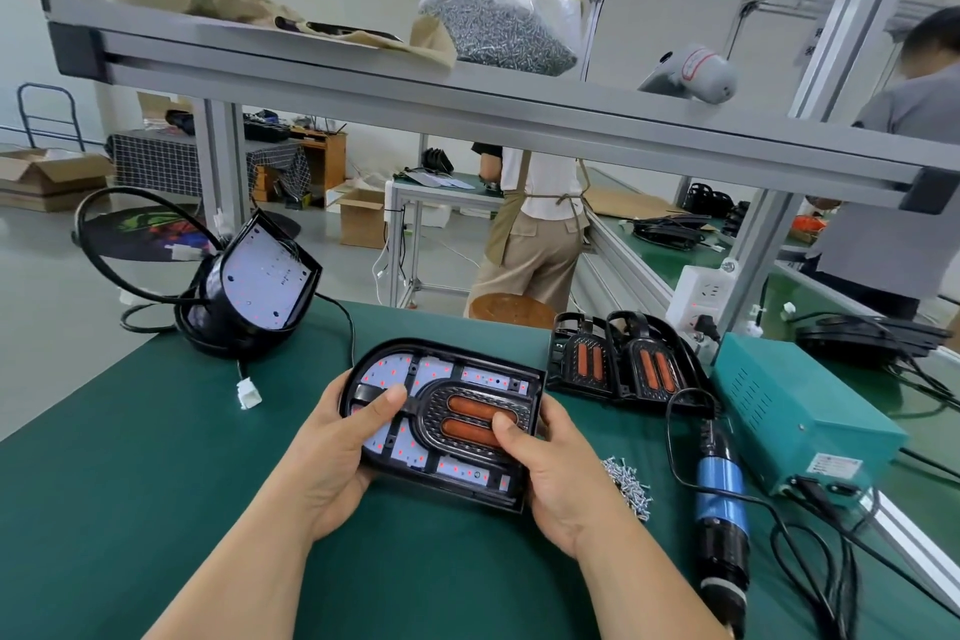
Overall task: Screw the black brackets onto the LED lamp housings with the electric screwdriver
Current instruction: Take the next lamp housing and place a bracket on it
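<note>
Left hand (332,452) and right hand (561,473) clasp opposite ends of the flat black D-shaped plastic LED lamp housing (470,476) at mid-frame, thumbs pinning the black bracket with orange inserts (467,405). It looks light and rigid, best gripped by its rim. The blue-and-black electric screwdriver (719,489) lies lower right.

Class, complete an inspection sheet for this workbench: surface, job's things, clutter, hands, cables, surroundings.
Surface: green mat, in use.
Job's things: lamp housing held, black bracket seated in it; electric screwdriver lying at right; loose screws beside it; spare brackets behind.
Clutter: second housing at far left; teal power box at right.
Hands: left hand and right hand grip the lamp housing's ends, thumbs on top.
Cables: black cable loops from the electric screwdriver; white connector on the mat.
Surroundings: shelf overhead with bag of screws; person in apron beyond; another person at right.
</note>
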`<state>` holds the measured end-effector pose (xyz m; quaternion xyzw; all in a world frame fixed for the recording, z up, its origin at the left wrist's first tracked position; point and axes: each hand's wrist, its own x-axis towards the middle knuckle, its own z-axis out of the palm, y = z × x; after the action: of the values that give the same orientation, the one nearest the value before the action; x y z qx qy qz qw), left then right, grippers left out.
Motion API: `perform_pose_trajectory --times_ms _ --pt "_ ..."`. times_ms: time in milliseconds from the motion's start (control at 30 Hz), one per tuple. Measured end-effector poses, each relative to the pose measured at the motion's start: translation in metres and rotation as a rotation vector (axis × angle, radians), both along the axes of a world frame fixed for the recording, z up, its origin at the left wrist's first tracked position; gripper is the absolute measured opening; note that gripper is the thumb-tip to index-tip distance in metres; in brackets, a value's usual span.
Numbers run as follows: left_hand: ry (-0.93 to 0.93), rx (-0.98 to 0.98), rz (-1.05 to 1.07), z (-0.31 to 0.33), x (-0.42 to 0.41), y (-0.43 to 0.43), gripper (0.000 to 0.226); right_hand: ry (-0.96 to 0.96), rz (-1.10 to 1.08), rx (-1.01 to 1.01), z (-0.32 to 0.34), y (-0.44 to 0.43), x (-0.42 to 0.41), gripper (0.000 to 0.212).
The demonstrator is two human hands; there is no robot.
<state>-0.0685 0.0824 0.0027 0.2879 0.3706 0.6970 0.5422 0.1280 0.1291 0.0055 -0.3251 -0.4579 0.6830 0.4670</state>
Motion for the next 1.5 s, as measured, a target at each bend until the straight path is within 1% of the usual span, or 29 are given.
perform_pose_trajectory --times_ms 67,133,167,233,300,367,433,500,567,600,633,733,800,867,967,1067,1133,1200,1300,1400,1500 --pt "0.018 -0.011 0.016 0.003 0.002 0.000 0.065 -0.012 -0.040 0.022 0.000 0.000 -0.003 0.054" --pt "-0.002 -0.017 0.062 0.006 0.005 0.001 0.057 -0.057 -0.116 0.041 0.000 0.000 -0.007 0.059" --pt "-0.047 -0.016 0.102 0.007 0.007 0.002 0.050 -0.110 -0.165 0.043 0.000 0.000 -0.009 0.064" --pt "-0.209 -0.007 0.204 0.007 0.012 0.006 0.035 -0.192 -0.216 0.021 0.000 -0.005 -0.013 0.072" --pt "-0.341 -0.007 0.269 0.008 0.022 0.009 0.025 -0.178 -0.154 -0.043 0.000 -0.011 -0.021 0.077" --pt "-0.381 -0.040 0.260 0.007 0.038 0.009 0.024 -0.106 -0.076 -0.116 -0.003 -0.016 -0.033 0.074" --pt "-0.335 -0.076 0.197 0.006 0.055 0.005 0.023 0.033 -0.086 -0.173 -0.006 -0.015 -0.038 0.056" --pt "-0.140 -0.119 0.145 0.005 0.064 0.000 0.029 0.148 -0.152 -0.197 -0.005 -0.009 -0.035 0.034" --pt "0.044 -0.182 0.103 0.008 0.063 -0.003 0.038 0.201 -0.184 -0.181 -0.002 -0.003 -0.027 0.028" --pt "0.065 -0.210 0.082 0.010 0.059 -0.003 0.041 0.207 -0.189 -0.175 -0.001 -0.002 -0.023 0.027" --pt "0.043 -0.228 0.052 0.013 0.055 -0.004 0.041 0.198 -0.188 -0.172 0.000 -0.001 -0.021 0.027" --pt "-0.053 -0.262 -0.154 0.021 0.038 -0.003 0.047 0.147 -0.152 -0.147 0.000 -0.002 -0.018 0.024" --pt "-0.047 -0.270 -0.263 0.020 0.031 -0.004 0.053 0.108 -0.109 -0.138 0.000 -0.003 -0.018 0.024" --pt "-0.027 -0.268 -0.339 0.018 0.029 -0.004 0.053 0.055 -0.073 -0.133 0.001 -0.004 -0.018 0.023" --pt "0.028 -0.290 -0.318 0.014 0.027 -0.003 0.051 -0.041 -0.049 -0.100 0.004 -0.005 -0.017 0.022" --pt "0.076 -0.285 -0.294 0.014 0.022 -0.004 0.045 -0.127 -0.039 -0.050 0.007 -0.008 -0.018 0.030" --pt "0.070 -0.287 -0.311 0.015 0.020 -0.005 0.040 -0.138 -0.055 -0.044 0.007 -0.009 -0.018 0.032" --pt "0.064 -0.298 -0.309 0.017 0.021 -0.005 0.040 -0.132 -0.048 -0.048 0.009 -0.010 -0.018 0.029" --pt "0.075 -0.310 -0.247 0.019 0.028 -0.005 0.041 -0.132 -0.044 -0.059 0.010 -0.011 -0.018 0.024" --pt "0.097 -0.317 -0.191 0.020 0.032 -0.006 0.031 -0.133 -0.056 -0.065 0.008 -0.012 -0.018 0.025" --pt "0.103 -0.326 -0.170 0.022 0.032 -0.008 0.026 -0.135 -0.054 -0.078 0.008 -0.012 -0.019 0.027"
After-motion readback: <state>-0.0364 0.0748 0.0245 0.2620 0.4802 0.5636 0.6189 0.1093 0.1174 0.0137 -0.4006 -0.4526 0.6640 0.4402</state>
